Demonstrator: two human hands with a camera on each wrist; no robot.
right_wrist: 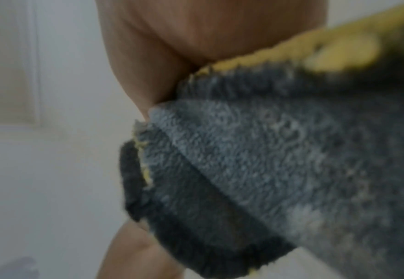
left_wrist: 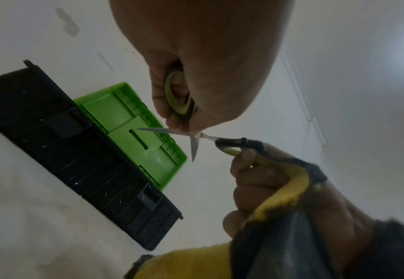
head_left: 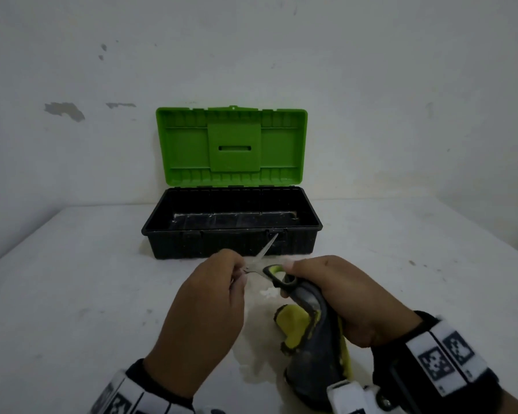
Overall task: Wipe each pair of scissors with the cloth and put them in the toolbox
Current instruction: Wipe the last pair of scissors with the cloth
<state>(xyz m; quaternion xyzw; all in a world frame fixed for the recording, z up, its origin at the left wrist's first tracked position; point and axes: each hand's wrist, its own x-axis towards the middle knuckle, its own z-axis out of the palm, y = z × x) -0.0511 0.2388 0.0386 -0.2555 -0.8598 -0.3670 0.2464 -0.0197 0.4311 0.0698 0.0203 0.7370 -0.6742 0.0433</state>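
Observation:
A pair of scissors (head_left: 266, 248) with black-and-green handles is held in the air just in front of the toolbox, its blades spread apart. My left hand (head_left: 210, 300) grips one handle loop (left_wrist: 177, 94) in its curled fingers. My right hand (head_left: 350, 297) grips the grey-and-yellow cloth (head_left: 317, 333), bunched round the other handle (left_wrist: 232, 143). The cloth (right_wrist: 267, 160) fills the right wrist view and hangs down toward the table. The toolbox (head_left: 192, 246) stands open behind the hands, its black base facing me and its green lid (head_left: 234, 144) upright against the wall.
The white table (head_left: 72, 294) runs to the wall behind the toolbox. A pale wet-looking smear (head_left: 251, 354) lies on the table under my hands. The inside of the toolbox base (left_wrist: 76, 160) is dark; what lies in it cannot be made out.

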